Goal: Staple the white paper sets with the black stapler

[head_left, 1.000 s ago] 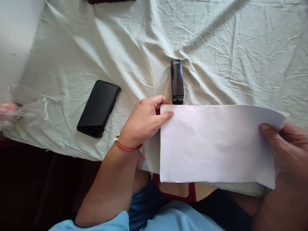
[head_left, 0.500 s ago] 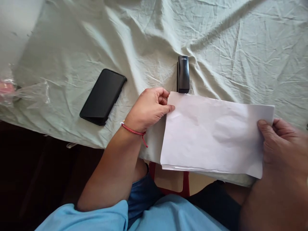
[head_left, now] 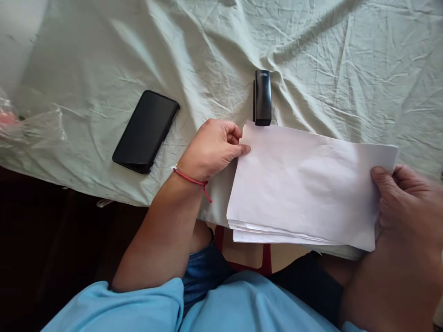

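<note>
A stack of white paper sheets (head_left: 304, 184) lies at the near edge of the table, its lower edges slightly fanned. My left hand (head_left: 221, 145), with a red cord bracelet at the wrist, pinches the stack's left edge near the upper corner. Gripping the right edge is my right hand (head_left: 404, 198), thumb on top and the other fingers mostly hidden underneath. Just beyond the upper left corner stands a black stapler (head_left: 263, 97), its near end overlapping the paper's top edge. Whether the sheets sit between its jaws I cannot tell.
A black phone in a case (head_left: 146, 131) lies left of my left hand. Clear crumpled plastic (head_left: 38, 127) with something reddish sits at the far left. Wrinkled pale green cloth (head_left: 207, 55) covers the table, whose near edge runs by my lap.
The stack's upper left corner has moved up against the stapler's near end, which now overlaps it. The lower sheet edges have spread apart more. Both hands keep their hold.
</note>
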The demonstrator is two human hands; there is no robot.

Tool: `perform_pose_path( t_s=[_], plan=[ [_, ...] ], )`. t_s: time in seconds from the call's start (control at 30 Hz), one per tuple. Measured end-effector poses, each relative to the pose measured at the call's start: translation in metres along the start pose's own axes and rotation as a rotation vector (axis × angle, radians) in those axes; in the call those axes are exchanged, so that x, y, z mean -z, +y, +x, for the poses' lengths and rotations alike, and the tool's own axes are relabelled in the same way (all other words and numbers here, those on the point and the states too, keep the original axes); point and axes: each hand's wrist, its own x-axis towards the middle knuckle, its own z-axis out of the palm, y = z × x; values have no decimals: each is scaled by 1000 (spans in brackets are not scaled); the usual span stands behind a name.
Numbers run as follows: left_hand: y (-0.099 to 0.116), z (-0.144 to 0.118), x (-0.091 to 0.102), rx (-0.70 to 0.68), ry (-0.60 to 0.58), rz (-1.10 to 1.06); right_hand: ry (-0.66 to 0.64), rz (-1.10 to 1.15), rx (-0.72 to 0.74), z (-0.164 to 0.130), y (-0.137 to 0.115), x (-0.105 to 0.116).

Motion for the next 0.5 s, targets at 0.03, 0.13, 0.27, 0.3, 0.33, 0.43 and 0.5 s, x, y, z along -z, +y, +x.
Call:
perform_pose_path(
  t_s=[0.03, 0.13, 0.27, 0.3, 0.33, 0.43, 0.5],
  plan=[
    [1, -1, 0, 0, 15, 23, 31, -6, 22, 0, -1, 0],
    [4, -3, 0, -8, 74, 81, 30, 14, 35, -1, -2, -1],
    [2, -2, 0, -13, 17, -30, 40, 47, 15, -3, -2, -1],
    [1, -1, 1, -9, -17, -66, 42, 56, 15, -3, -2, -1],
    [-1, 0, 1, -7, -42, -86, 45, 60, 18, -3, -3, -1],
    [-4, 1, 2, -31, -23, -51, 48, 45, 33, -3, -2, 0],
    [-6, 2, 2, -58, 8, -15, 49, 27, 45, -3, -2, 0]
  ],
)
